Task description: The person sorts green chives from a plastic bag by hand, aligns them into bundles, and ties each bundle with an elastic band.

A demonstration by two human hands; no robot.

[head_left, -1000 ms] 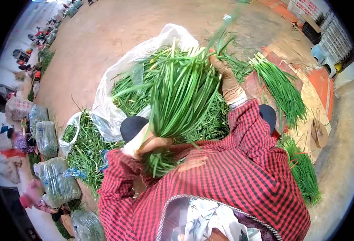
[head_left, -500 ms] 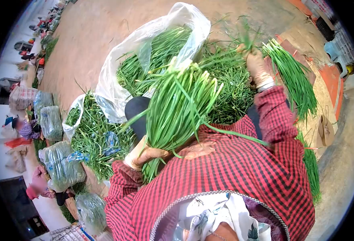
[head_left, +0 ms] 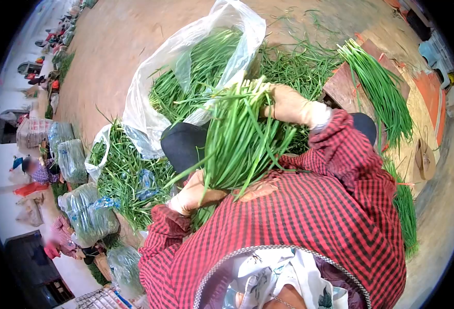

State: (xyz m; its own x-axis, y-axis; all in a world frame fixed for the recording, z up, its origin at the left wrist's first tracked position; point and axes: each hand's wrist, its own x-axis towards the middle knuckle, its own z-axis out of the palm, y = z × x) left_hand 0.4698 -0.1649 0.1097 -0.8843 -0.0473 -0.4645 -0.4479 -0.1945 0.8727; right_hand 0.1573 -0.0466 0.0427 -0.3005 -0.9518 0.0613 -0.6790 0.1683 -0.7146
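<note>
Upright over my lap stands a bunch of green chives (head_left: 237, 141), its pale stem ends up and the leaves hanging down. My left hand (head_left: 198, 194) wraps round the leafy lower part of it. Near the stem ends, my right hand (head_left: 289, 105) closes on the bunch from the right side; its fingertips are partly hidden behind the stems. Both hands wear pale gloves. Behind the bunch, an open clear plastic bag (head_left: 142, 103) holds more chives (head_left: 206, 62). Loose leaves (head_left: 301, 72) lie in a pile on the floor beyond my right hand.
Tied chives (head_left: 381, 92) lie on a board (head_left: 340, 87) at the right, with another bundle (head_left: 403, 221) nearer me. A smaller bag with loose greens (head_left: 129, 180) is at the left. Filled plastic bags (head_left: 88, 213) and people (head_left: 41, 170) line the left side.
My right hand has come from the loose pile at the right to the top of the chive bunch, dropping the strands it held out there. My left hand keeps its hold.
</note>
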